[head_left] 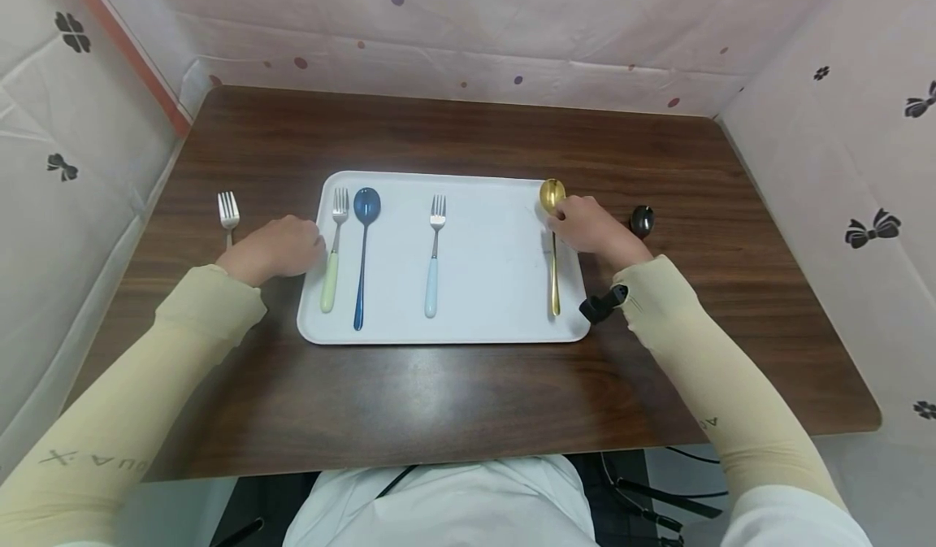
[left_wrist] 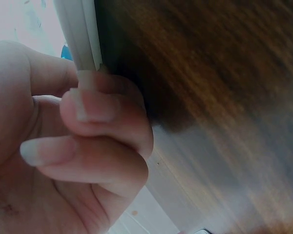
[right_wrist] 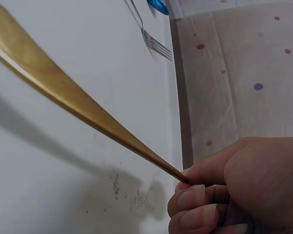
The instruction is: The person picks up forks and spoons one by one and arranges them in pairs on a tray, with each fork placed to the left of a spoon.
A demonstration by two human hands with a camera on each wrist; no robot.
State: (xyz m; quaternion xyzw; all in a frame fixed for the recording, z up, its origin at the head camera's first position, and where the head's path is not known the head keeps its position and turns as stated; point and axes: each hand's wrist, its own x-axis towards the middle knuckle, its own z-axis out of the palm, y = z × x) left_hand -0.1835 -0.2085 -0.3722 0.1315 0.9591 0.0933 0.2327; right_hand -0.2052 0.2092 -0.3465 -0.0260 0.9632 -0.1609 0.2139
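On a white tray [head_left: 483,287] lie a fork with a green handle [head_left: 331,279], a blue spoon [head_left: 361,262] and a fork with a light-blue handle [head_left: 432,275]. My right hand [head_left: 594,226] pinches a gold spoon [head_left: 554,287] by its neck, just below the bowl, over the tray's right side. In the right wrist view the gold spoon's handle [right_wrist: 88,105] casts a shadow set apart from it. My left hand [head_left: 274,248] holds the tray's left rim [left_wrist: 80,34], its fingers curled against the edge in the left wrist view.
Left of the tray, another fork [head_left: 228,210] lies on the brown wooden table [head_left: 439,392], partly covered by the left hand. A black spoon [head_left: 641,220] shows behind the right wrist. Patterned sheets [head_left: 468,27] stand along the back and sides.
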